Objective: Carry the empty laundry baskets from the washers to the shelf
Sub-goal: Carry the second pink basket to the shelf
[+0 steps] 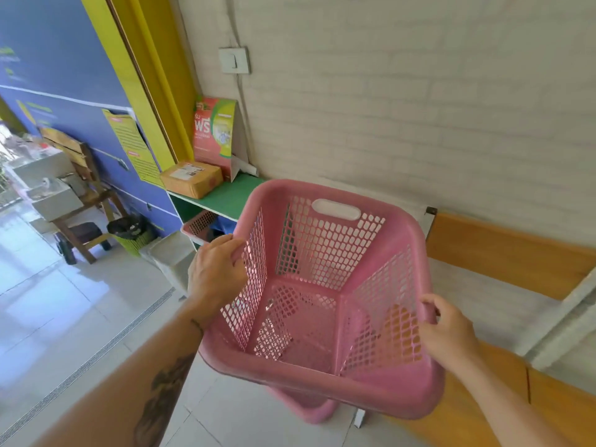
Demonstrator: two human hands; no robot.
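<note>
An empty pink plastic laundry basket (pixel 319 321) with perforated walls hangs in the air in front of me, tilted a little. My left hand (pixel 216 272) grips its left rim. My right hand (pixel 446 330) grips its right rim. Just beyond the basket stands a low shelf with a green top (pixel 232 198) against the white brick wall. Another pink basket (pixel 200 224) sits in the compartment under that green top, partly hidden.
A cardboard parcel (pixel 192 179) and a red-green sign (pixel 214 133) stand on the shelf top. A wooden bench (pixel 503 250) runs along the wall at right. At left are a white bin (pixel 171 253), a green waste basket (pixel 132 233) and a wooden chair (pixel 84 201) on tiled floor.
</note>
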